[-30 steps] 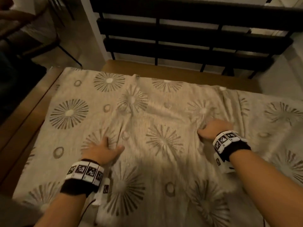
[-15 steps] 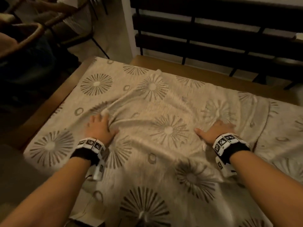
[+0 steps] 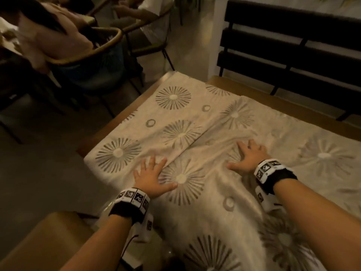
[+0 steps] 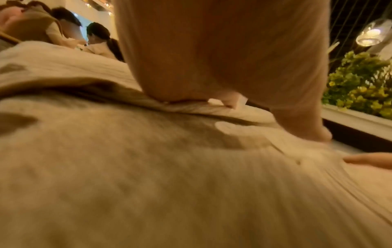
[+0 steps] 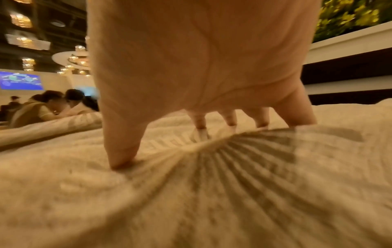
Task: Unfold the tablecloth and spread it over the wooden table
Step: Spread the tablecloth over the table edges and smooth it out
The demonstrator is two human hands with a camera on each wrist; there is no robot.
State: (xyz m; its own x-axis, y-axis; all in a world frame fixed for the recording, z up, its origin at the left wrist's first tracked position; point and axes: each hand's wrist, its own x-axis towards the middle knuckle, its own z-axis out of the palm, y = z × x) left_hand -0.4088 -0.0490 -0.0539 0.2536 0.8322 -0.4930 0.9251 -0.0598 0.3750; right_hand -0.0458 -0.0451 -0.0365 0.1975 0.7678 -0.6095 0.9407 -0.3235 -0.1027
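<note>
The tablecloth (image 3: 224,133), cream with grey starburst and ring prints, lies spread over the wooden desk (image 3: 109,126), whose bare edge shows along the left side and the far side. A fold line runs diagonally across the cloth from the far edge toward the left hand, and the cloth's near part hangs down over the desk's front.

The left hand (image 3: 151,177) lies palm down on the cloth near the desk's left front corner, fingers spread and straight, thumb out to the right; its grip is wide and holds nothing. In the left wrist view the palm (image 4: 222,50) is blurred above the cloth (image 4: 169,184), with the thumb tip touching the fabric.

The right hand (image 3: 250,157) also lies flat on the cloth, further right and a little further in, fingers straight, thumb pointing left. The right wrist view shows its fingertips (image 5: 199,124) and thumb (image 5: 120,147) pressing onto a starburst print (image 5: 233,167), the palm arched above; this grip too is wide, holding nothing.

Each wrist carries a black band (image 3: 127,214) ringed with white tiles of black square marker patterns; no letters or brand can be read on them, nor on the cloth.

A dark slatted bench (image 3: 293,47) stands behind the desk. To the left, seated people (image 3: 54,36) occupy rounded chairs. A blue lit screen (image 5: 20,82) shows far off, its writing too small to read, and yellow-green plants (image 4: 358,83) stand in a white planter.
</note>
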